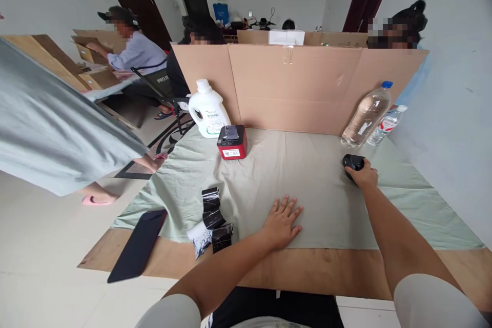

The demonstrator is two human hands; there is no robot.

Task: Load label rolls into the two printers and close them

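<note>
gripping a small black device (354, 161) near the blue-capped plastic bottle (367, 117), the right hand (366, 175) seems to steady it; the left hand (282, 225) lies flat, fingers spread, probably bracing against the pale cloth (292, 169).

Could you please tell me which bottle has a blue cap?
It is the large clear bottle, beyond the right hand; the smaller clear bottle beside it and the white handled bottle at left are both white-capped.
</note>
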